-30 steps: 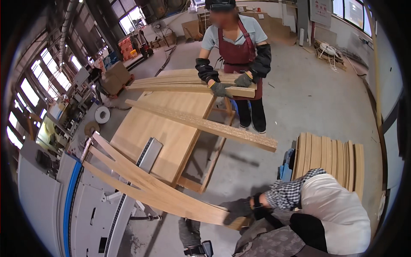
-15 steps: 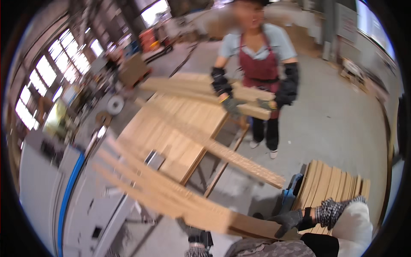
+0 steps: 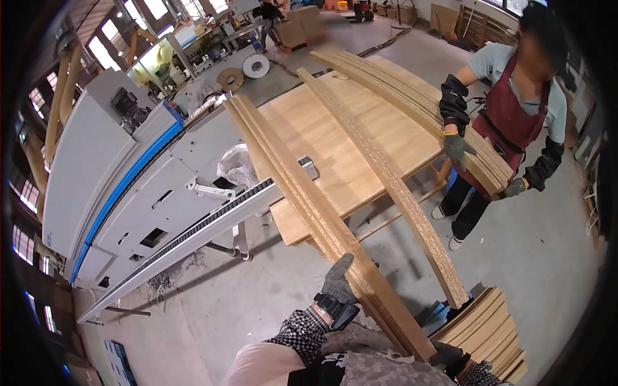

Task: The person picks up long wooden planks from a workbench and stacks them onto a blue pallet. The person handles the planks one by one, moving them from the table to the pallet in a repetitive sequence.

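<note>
A bundle of long wooden strips (image 3: 309, 215) runs from my body up across the near left part of a wooden tabletop (image 3: 360, 141). Gloved in grey, my left hand (image 3: 341, 282) is closed on the bundle's left side, with its thumb upright against the wood. At the near end, my right hand (image 3: 447, 356) is wrapped round the strips; its fingers are partly hidden. One single chipboard strip (image 3: 393, 183) lies across the tabletop to the right of the bundle, its near end jutting past the edge.
Across the tabletop, a co-worker (image 3: 515, 122) in a maroon apron holds another stack of strips (image 3: 418, 106). A pile of strips (image 3: 486, 334) stands at the lower right. To the left is a large grey machine (image 3: 154, 206) with a blue band. A small metal block (image 3: 308, 168) rests on the tabletop.
My strips were fanned apart at the far end; they now lie together. My left hand has come from beneath to their left side. The view has turned, and the co-worker appears farther right.
</note>
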The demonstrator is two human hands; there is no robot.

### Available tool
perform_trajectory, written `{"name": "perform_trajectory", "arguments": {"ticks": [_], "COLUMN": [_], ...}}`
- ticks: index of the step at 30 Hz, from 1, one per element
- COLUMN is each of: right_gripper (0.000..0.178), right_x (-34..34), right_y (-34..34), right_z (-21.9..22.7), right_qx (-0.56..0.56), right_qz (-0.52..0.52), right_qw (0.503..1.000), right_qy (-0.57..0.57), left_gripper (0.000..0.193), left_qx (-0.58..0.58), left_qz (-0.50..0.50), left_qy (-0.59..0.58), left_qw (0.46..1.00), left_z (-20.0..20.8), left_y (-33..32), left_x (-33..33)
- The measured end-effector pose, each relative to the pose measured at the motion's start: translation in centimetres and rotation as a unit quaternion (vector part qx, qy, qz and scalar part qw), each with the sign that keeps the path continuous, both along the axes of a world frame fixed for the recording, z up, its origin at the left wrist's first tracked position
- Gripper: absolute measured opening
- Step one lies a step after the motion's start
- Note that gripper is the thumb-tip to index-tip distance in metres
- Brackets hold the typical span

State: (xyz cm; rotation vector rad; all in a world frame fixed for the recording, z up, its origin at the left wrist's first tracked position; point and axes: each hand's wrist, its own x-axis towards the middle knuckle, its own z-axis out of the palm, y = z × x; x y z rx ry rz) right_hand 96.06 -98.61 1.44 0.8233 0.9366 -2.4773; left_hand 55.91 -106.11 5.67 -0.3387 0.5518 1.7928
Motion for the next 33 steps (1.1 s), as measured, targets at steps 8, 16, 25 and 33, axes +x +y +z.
{"name": "perform_trajectory", "arguments": {"ticks": [8, 16, 25, 33], "right_gripper": [0.052, 0.050, 0.048, 0.034], "right_x": [-0.5, -1.4, -1.6, -4.1], "right_y": [-1.8, -1.9, -0.4, -2.4], "right_z": [-2.1, -2.8, -6.3, -7.3], "right_qx": [-0.021, -0.007, 0.072, 0.020], "right_qz": [-0.049, -0.081, -0.213, -0.530], "right_qw": [0.998, 0.996, 0.972, 0.841], "right_qy": [-0.027, -0.042, -0.072, -0.105], "left_gripper": [0.047, 0.038, 0.030, 0.024], "left_qx": [-0.043, -0.086, -0.112, -0.150], "left_qz": [-0.098, -0.132, -0.153, -0.118], "left_qy": [0.081, 0.604, 0.111, 0.167], "left_qw": [0.991, 0.781, 0.976, 0.967], "left_z": [-1.8, -5.0, -4.6, -9.4], "left_y": [3.1, 7.5, 12.4, 13.2], "left_x": [-3.6, -5.6, -4.5, -3.7]}}
